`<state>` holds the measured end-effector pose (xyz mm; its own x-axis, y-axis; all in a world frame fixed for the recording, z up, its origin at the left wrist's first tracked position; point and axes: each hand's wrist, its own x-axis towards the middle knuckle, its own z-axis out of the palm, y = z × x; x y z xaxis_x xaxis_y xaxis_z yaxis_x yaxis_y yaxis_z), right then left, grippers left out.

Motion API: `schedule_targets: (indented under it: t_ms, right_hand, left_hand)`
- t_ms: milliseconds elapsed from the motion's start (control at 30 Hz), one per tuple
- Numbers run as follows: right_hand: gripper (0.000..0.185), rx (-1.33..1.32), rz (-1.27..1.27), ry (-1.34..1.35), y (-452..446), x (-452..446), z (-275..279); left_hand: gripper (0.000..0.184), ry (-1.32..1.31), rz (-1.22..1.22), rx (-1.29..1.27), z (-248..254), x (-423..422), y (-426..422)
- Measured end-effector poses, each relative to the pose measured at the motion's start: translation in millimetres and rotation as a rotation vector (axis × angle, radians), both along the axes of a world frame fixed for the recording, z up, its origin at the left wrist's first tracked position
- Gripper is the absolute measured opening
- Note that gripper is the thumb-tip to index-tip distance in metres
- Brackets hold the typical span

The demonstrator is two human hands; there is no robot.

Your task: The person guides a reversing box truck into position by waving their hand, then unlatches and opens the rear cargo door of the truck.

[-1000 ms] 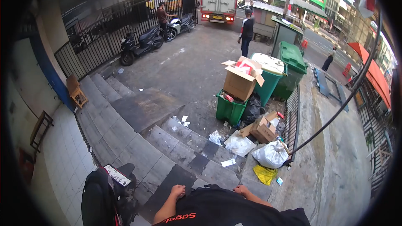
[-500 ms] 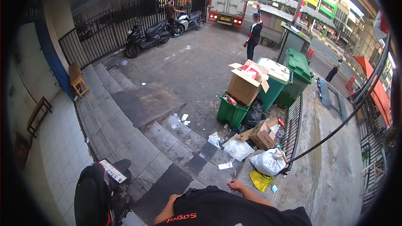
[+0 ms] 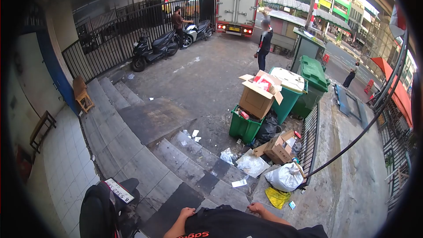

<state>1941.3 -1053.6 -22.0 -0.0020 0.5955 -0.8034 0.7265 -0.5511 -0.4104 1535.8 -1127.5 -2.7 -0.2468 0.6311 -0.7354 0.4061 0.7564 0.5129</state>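
My left hand (image 3: pixel 187 212) is at the lower middle of the head view, beside the hem of my black shirt (image 3: pixel 229 220). Its fingers are curled in, and nothing shows in them. On the other side of the shirt, my right hand (image 3: pixel 254 208) is loosely closed and I see no object in it. Grey tiled steps (image 3: pixel 194 158) lie below both hands. Nearest to my right hand on the ground are a yellow bag (image 3: pixel 277 197), a white sack (image 3: pixel 284 177) and a flat white piece of litter (image 3: pixel 239 183).
Green bins (image 3: pixel 313 72), an open cardboard box (image 3: pixel 255 99) and a second box (image 3: pixel 280 147) stand right of the steps. A parked motorbike (image 3: pixel 105 207) is at the lower left. Two scooters (image 3: pixel 154 50), a truck (image 3: pixel 237 9) and several people are farther off.
My left hand has come forward, clear of the shirt, while my right hand has drawn slightly back. The person by the truck has lowered a raised arm. The view has tilted slightly.
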Motion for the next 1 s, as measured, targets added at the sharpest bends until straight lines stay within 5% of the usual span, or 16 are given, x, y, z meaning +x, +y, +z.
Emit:
schedule_targets:
  t_ms: [133, 167, 200, 267, 300, 367, 433, 533, 600, 667, 800, 1000]
  right_hand:
    - [0.033, 0.151, 0.178, -0.005, 62.6, -6.1, 15.2]
    - [0.035, 0.634, 0.389, 0.047, 100.7, -3.7, 27.7]
    - [0.041, 0.571, 0.254, -0.054, 147.3, -23.9, 93.3]
    - [0.058, 1.136, 0.168, -0.178, 250.3, -43.7, 230.1]
    - [0.061, 1.635, 0.09, -0.19, 283.9, -53.7, 313.2]
    - [0.075, 1.922, 0.061, -0.445, 362.9, -46.6, 464.8]
    - [0.073, 2.488, 0.077, -0.609, 386.7, -53.1, 622.7]
    - [0.067, 2.587, -0.066, -0.857, 377.3, -69.6, 744.8]
    - [0.066, 2.629, -0.066, -1.063, 337.6, -100.5, 774.3]
    - [0.084, 2.125, -0.05, -0.927, 302.0, -119.5, 795.2]
    - [0.08, 2.239, 0.119, -0.831, 307.3, -129.0, 801.2]
    - [0.078, 2.366, 0.241, -0.918, 310.0, -127.1, 805.5]
  left_hand:
    - [0.026, -0.066, 0.093, -0.04, -3.0, -0.9, 0.8]
    - [0.026, -0.117, 0.138, -0.087, -7.3, -4.0, -5.4]
    - [0.026, -0.116, 0.139, -0.092, -7.5, -4.8, -9.2]
    - [0.022, -0.209, 0.299, -0.118, -6.9, -7.7, -3.4]
    - [0.022, -0.206, 0.298, -0.124, -5.3, -8.7, -8.6]
    - [0.021, -0.204, 0.356, -0.07, 10.4, -12.2, 6.8]
    - [0.02, -0.236, 0.422, -0.032, 14.9, -11.5, 14.4]
    - [0.02, -0.289, 0.539, 0.014, 9.3, -9.4, 6.0]
    - [0.021, -0.322, 0.588, 0.024, 2.1, -2.8, -6.8]
    - [0.021, -0.333, 0.61, -0.022, -5.2, 4.3, -26.5]
    - [0.033, -0.128, 0.366, -0.031, -85.2, -11.0, -76.4]
    - [0.032, -0.189, 0.565, -0.139, -59.0, -5.8, -89.1]
